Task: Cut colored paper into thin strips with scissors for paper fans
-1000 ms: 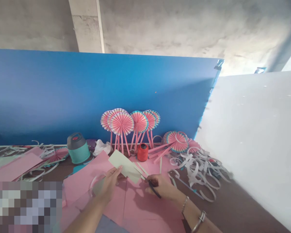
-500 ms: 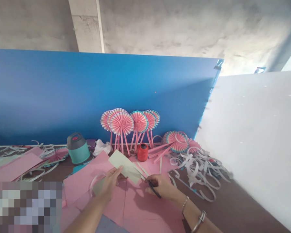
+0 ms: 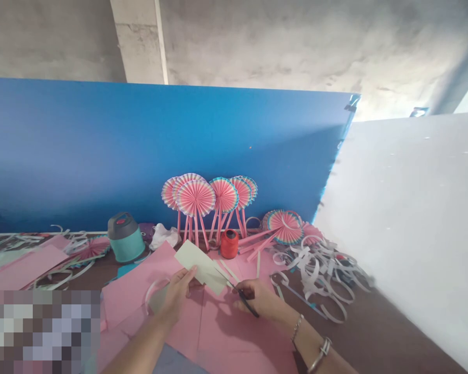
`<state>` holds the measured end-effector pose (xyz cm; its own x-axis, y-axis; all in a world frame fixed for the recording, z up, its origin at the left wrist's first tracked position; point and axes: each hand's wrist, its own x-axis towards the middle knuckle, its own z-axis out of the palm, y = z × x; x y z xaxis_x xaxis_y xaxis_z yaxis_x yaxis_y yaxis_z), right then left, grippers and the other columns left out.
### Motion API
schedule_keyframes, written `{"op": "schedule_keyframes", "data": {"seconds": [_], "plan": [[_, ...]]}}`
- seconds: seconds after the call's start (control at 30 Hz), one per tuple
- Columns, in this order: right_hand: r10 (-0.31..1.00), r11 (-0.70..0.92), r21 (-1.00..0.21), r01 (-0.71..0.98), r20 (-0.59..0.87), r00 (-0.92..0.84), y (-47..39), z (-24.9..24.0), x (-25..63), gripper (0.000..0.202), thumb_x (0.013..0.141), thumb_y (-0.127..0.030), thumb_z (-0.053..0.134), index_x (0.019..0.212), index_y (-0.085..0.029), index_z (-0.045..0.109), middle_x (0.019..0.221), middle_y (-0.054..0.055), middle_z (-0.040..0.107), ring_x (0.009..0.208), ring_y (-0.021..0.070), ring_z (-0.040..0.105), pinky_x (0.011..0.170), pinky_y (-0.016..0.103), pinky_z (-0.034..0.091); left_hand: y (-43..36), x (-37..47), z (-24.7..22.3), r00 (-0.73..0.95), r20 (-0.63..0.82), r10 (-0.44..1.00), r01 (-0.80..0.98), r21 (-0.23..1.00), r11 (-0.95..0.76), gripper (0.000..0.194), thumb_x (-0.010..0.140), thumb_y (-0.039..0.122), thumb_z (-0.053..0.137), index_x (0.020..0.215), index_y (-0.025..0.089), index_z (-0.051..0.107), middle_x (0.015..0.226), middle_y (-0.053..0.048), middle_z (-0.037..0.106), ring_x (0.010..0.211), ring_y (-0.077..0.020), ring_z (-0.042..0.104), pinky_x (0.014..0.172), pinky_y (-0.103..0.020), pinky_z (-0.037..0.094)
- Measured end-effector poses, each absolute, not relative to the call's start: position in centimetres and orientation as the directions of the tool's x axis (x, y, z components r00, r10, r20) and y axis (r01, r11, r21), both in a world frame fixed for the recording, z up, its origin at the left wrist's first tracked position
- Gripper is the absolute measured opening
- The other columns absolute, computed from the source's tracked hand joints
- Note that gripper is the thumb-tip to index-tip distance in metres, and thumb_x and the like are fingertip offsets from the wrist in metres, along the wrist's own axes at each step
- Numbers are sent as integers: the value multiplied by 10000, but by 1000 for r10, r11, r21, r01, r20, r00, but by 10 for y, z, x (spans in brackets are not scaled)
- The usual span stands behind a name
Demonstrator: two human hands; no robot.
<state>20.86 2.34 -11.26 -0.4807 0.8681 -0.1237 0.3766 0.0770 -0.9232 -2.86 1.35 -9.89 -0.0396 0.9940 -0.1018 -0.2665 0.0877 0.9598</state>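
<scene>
A pale green piece of paper [image 3: 197, 262] is pinched by my left hand [image 3: 182, 284] at its lower left edge. My right hand [image 3: 253, 298] is closed round a pair of scissors [image 3: 246, 302] with dark handles. Their blades point up and left and lie against the right side of the green paper. Beneath both hands are large pink paper sheets [image 3: 234, 340]. Narrow pale strips [image 3: 229, 271] lie just beyond the blades. The fingers of my right hand partly hide the scissor handles.
Pink pleated paper fans [image 3: 196, 198] stand against a blue panel [image 3: 101, 140]. A red thread spool [image 3: 229, 245] is in front of them. To the left stands a teal container with a grey lid [image 3: 127, 241]. Curled white paper strips [image 3: 315, 270] are heaped at right, beside a white panel [image 3: 413, 223].
</scene>
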Motion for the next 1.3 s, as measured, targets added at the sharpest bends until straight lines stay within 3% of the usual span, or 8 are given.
{"op": "schedule_keyframes", "data": {"seconds": [0.2,0.47,0.67,0.87,1.03,1.3], "plan": [[869,46,-919,391,-156,-469,24,-113,209,309,606,-296,680,875,-143,677,567,-39,517,484,74,377,463,189,298,14,-29,-101,-35,-87,996,-269,960,74,318,671,480,670,707,164,678,791,-85,744,771,-265,687,709,-352,529],[881,4,-915,403,-187,-434,21,-106,206,296,577,-239,619,852,-153,690,531,-41,523,449,71,372,434,188,277,15,-31,-107,-23,-53,998,-264,963,45,248,743,441,625,745,209,712,752,-44,744,742,-240,689,678,-312,508],[881,11,-910,414,-187,-434,20,-105,206,257,583,-209,590,811,-163,698,531,-33,559,441,75,388,425,187,274,14,-30,-102,-42,-84,996,-236,969,72,239,714,465,633,683,238,700,756,-41,747,745,-250,694,700,-323,509],[889,-17,-915,402,-198,-413,17,-100,205,263,563,-208,579,797,-160,689,491,-52,507,422,67,364,414,185,276,14,-30,-103,-35,-92,995,-243,967,81,249,715,470,629,685,230,687,772,-47,747,767,-251,695,700,-324,511],[895,-29,-917,398,-202,-399,17,-100,204,268,564,-197,572,801,-153,688,480,-50,524,403,75,379,404,192,288,13,-29,-101,-28,-109,994,-261,960,98,259,696,466,646,570,241,637,774,-45,748,790,-260,693,706,-329,513],[898,-34,-910,412,-209,-387,17,-99,203,276,581,-197,573,824,-150,696,488,-41,552,408,84,423,404,191,322,12,-27,-97,-28,-106,994,-263,960,95,239,675,476,657,588,253,651,774,-47,747,824,-274,691,714,-345,526]]}}
